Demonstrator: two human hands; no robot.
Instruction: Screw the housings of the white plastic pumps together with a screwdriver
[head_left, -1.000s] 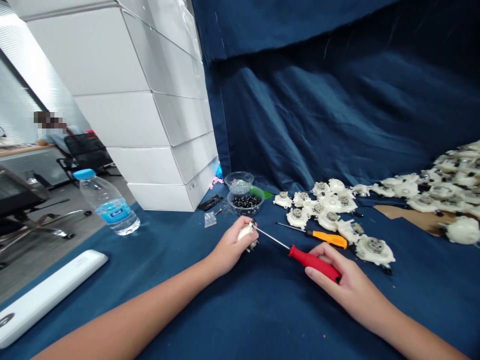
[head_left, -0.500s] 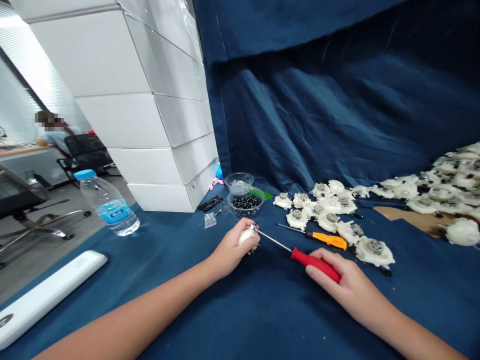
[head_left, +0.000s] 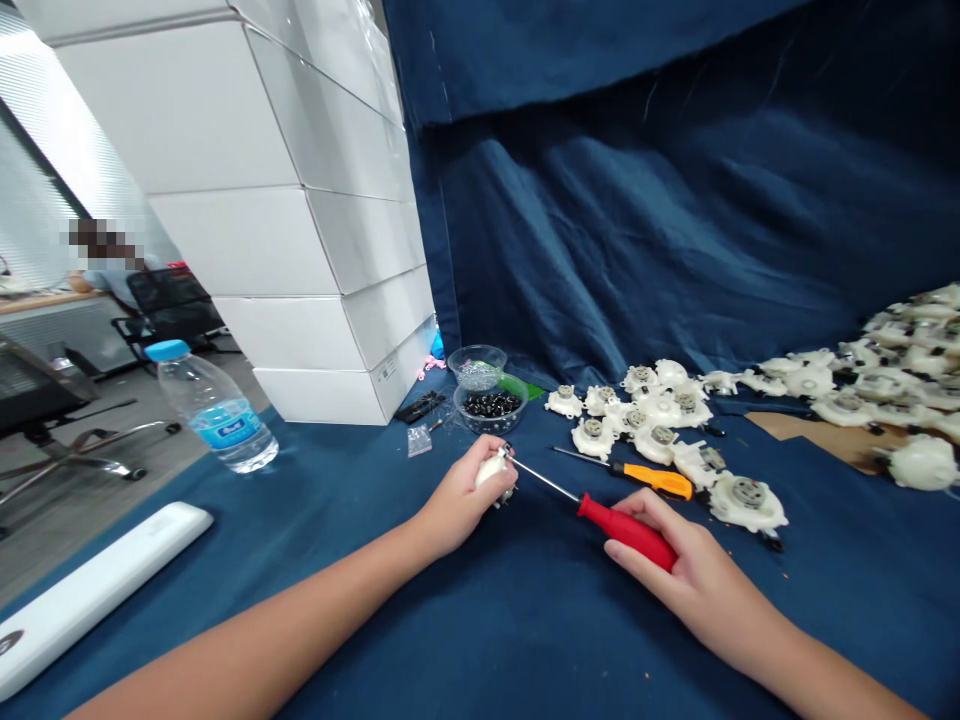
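My left hand (head_left: 459,497) is closed around a small white plastic motor housing (head_left: 491,468), mostly covered by the fingers. A black piece shows at its upper edge. My right hand (head_left: 679,560) grips the red handle of a screwdriver (head_left: 628,532). Its metal shaft points left, and the tip meets the black piece on the housing. Behind the red handle lies a second screwdriver (head_left: 658,481) with an orange and black handle. Several similar white housings with round metal motors (head_left: 748,498) lie to the right of it.
Clear plastic bowls hold small black parts (head_left: 491,405) and small shiny parts (head_left: 478,372). A small clear bag (head_left: 419,441) lies beside them. White boxes (head_left: 285,240) are stacked left; a water bottle (head_left: 225,420) and a long white device (head_left: 105,590) stand nearer. More housings (head_left: 900,350) are piled right.
My right hand and the red screwdriver have shifted very slightly left and down, with the tip still at the housing. The left hand has stayed nearly in place.
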